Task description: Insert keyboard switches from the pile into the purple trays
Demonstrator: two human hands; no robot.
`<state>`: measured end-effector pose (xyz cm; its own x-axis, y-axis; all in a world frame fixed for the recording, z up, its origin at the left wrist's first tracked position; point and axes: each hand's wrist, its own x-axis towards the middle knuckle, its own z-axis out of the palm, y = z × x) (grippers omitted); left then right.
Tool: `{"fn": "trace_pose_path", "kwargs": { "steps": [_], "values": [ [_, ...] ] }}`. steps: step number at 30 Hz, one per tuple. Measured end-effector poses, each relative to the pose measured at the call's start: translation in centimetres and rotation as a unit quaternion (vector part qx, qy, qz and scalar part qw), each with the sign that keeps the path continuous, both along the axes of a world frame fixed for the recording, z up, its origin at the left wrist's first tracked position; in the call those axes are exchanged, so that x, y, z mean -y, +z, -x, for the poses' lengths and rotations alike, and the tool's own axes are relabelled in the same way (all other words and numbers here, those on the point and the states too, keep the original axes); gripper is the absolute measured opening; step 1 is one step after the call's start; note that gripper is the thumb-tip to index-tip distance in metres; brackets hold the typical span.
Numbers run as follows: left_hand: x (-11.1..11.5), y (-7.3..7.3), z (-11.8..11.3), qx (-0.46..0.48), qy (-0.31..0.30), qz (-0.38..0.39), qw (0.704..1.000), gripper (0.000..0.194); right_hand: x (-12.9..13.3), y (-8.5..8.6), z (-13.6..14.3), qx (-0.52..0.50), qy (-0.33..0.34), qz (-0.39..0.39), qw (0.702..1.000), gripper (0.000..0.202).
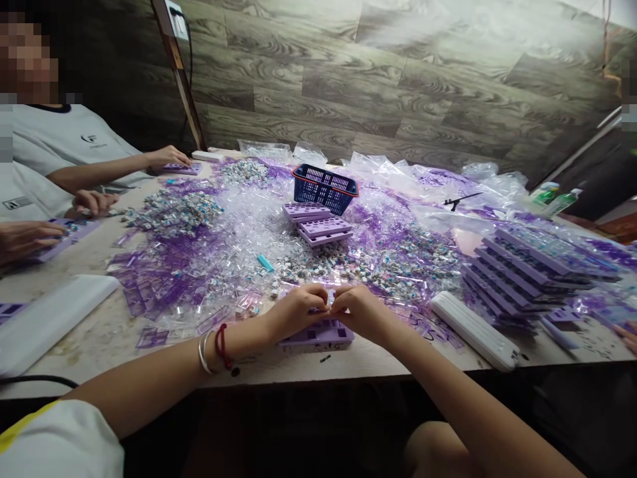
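Note:
Over a purple plate with square openings (318, 336), near the table's front edge, my left hand (297, 311) and my right hand (362, 311) meet fingertip to fingertip. Both are closed in a pinch. Whatever is between the fingers is too small or hidden to make out. My wrists hang just above the plate, which is partly covered by my hands. Heaps of small white, grey and blue parts (423, 255) and clear and purple plastic pieces (164, 269) lie around it. A turquoise strip (265, 263) rests among the clear pieces.
Beyond the plate stand stacked purple plates (326, 227) and a dark blue basket (324, 189). To the right are a white power strip (475, 330) and a taller purple stack (522, 275). At left, a long white case (60, 318) lies near co-workers' hands (94, 201).

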<state>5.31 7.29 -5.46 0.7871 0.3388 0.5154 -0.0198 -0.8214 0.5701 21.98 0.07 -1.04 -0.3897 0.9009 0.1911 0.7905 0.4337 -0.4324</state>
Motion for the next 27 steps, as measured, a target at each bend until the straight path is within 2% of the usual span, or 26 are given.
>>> {"fn": "trace_pose_path", "kwargs": {
  "steps": [8, 18, 23, 27],
  "values": [
    [0.2, -0.1, 0.0, -0.006, 0.003, 0.004, 1.0, 0.03, -0.5, 0.4, 0.3, 0.037, 0.011, 0.021, 0.999, 0.025],
    [0.8, 0.2, 0.3, -0.037, 0.002, -0.009, 0.999, 0.031, -1.2, 0.5, 1.4, 0.124, -0.032, 0.029, 0.991, 0.022],
    [0.9, 0.6, 0.3, -0.048, -0.012, -0.027, 0.998, 0.032, -0.8, -0.5, 1.5, 0.067, -0.062, 0.015, 0.996, 0.022],
    [0.5, 0.3, 0.2, -0.044, -0.009, -0.052, 0.998, 0.034, 0.0, -0.9, 1.7, 0.064, -0.079, -0.01, 0.995, 0.023]
  ]
}}
